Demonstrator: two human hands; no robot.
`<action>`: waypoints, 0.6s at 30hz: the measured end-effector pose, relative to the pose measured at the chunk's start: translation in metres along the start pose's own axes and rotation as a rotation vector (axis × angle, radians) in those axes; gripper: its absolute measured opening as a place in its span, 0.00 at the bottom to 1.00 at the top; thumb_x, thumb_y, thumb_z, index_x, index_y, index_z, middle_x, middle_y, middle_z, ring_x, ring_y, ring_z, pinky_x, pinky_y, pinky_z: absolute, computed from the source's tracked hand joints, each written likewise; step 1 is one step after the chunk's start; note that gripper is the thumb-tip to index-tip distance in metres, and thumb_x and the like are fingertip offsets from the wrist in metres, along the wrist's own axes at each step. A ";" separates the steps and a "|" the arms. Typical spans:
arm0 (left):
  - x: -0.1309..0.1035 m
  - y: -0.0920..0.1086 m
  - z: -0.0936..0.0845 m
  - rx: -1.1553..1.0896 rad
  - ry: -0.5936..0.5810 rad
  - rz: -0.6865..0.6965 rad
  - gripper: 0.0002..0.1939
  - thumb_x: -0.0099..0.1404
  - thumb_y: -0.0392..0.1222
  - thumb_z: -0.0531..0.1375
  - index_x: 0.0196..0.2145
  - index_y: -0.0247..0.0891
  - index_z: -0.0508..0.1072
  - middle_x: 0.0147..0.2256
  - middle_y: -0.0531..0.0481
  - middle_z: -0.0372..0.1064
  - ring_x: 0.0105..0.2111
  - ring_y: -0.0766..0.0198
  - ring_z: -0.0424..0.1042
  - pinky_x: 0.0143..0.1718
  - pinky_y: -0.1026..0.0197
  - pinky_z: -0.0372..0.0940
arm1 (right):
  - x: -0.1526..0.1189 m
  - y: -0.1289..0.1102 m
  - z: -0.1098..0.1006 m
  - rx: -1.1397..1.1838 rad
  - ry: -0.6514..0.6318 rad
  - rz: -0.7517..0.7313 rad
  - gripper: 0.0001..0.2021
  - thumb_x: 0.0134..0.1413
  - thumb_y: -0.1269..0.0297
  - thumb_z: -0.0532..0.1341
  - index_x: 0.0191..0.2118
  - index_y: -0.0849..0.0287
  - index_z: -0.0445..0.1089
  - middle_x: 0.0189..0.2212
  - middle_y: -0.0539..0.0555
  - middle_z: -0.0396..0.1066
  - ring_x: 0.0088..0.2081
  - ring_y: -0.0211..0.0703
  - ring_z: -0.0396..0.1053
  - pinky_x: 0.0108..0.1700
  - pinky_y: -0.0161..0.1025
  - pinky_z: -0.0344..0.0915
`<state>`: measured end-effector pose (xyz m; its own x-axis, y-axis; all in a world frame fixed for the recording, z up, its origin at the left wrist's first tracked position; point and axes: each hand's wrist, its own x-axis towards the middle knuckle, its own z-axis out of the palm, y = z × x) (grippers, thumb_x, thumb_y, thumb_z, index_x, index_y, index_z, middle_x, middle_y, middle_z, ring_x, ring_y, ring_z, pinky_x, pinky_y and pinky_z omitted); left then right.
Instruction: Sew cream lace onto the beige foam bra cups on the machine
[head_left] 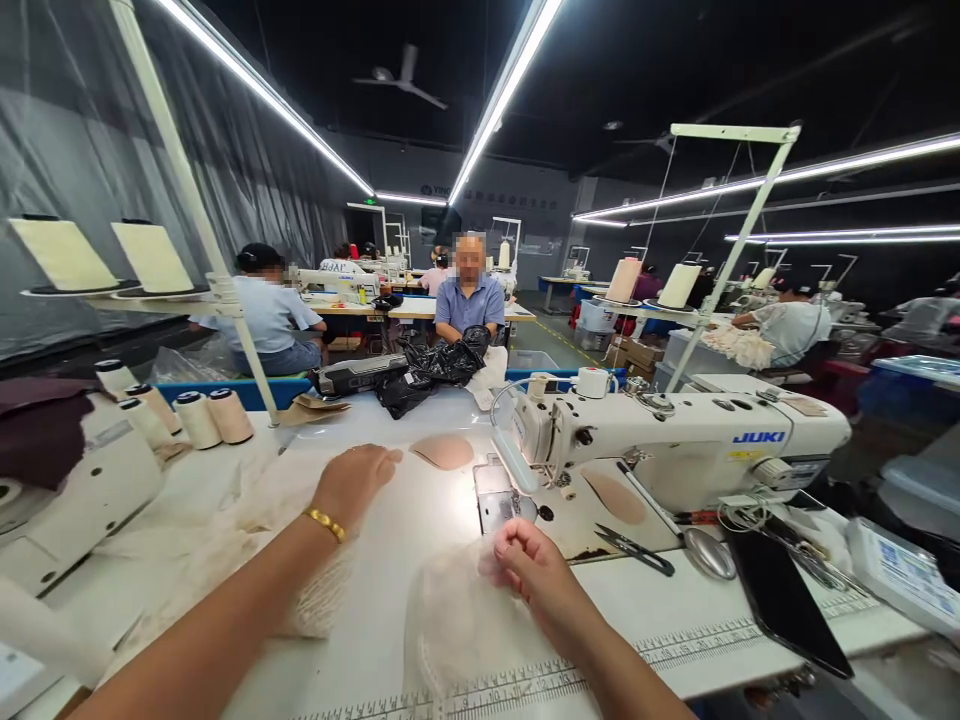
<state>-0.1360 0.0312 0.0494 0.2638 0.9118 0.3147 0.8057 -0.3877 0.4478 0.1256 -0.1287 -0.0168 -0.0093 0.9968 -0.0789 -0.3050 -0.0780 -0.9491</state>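
My right hand point(521, 560) pinches the upper edge of a sheer pale fabric piece point(465, 630), which hangs over the table's front part and partly covers a printed ruler strip point(675, 645). My left hand point(358, 482), with a gold bracelet at the wrist, reaches over the white table; its fingers are blurred, and whether they hold anything is unclear. Just right of its fingertips lies a beige teardrop-shaped piece point(444, 452). A white sewing machine point(675, 430) stands at the right, with another beige piece point(615, 497) on its bed.
Black thread snips point(636, 550), a metal dish point(709, 553) and a dark phone point(784, 598) lie at the right. Pale lacy fabric point(202, 550) covers the left side near thread cones point(196, 420). A black plastic bag point(435, 370) sits at the back; a person point(470, 295) faces the table.
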 end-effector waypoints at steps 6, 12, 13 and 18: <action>-0.045 0.046 -0.016 -0.688 0.014 -0.155 0.20 0.66 0.61 0.61 0.40 0.41 0.72 0.34 0.50 0.75 0.35 0.58 0.74 0.40 0.57 0.71 | 0.002 -0.005 -0.001 0.090 -0.029 0.002 0.23 0.50 0.42 0.73 0.39 0.57 0.72 0.32 0.50 0.74 0.35 0.42 0.74 0.40 0.38 0.64; -0.096 0.079 0.015 -1.134 -0.061 -0.336 0.22 0.56 0.59 0.72 0.36 0.40 0.72 0.33 0.52 0.73 0.33 0.61 0.70 0.43 0.55 0.73 | -0.005 -0.012 0.010 0.010 -0.021 -0.050 0.28 0.54 0.33 0.68 0.38 0.58 0.72 0.33 0.53 0.75 0.36 0.44 0.75 0.39 0.39 0.66; -0.100 0.079 0.018 -1.127 -0.079 -0.332 0.22 0.57 0.59 0.71 0.35 0.40 0.72 0.33 0.52 0.73 0.33 0.61 0.70 0.44 0.55 0.73 | -0.006 -0.012 0.012 -0.033 -0.007 -0.069 0.28 0.53 0.34 0.69 0.37 0.58 0.71 0.32 0.53 0.75 0.36 0.45 0.75 0.39 0.39 0.67; -0.101 0.066 0.001 -0.937 -0.225 -0.225 0.20 0.64 0.57 0.66 0.46 0.42 0.70 0.51 0.42 0.73 0.52 0.49 0.73 0.55 0.45 0.68 | -0.012 -0.027 0.015 -0.248 -0.046 -0.131 0.22 0.53 0.42 0.71 0.32 0.56 0.68 0.26 0.50 0.73 0.32 0.45 0.71 0.37 0.40 0.67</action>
<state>-0.1091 -0.0860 0.0461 0.3292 0.9441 0.0178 0.1294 -0.0638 0.9895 0.1198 -0.1388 0.0145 -0.0303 0.9979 0.0576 -0.0646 0.0555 -0.9964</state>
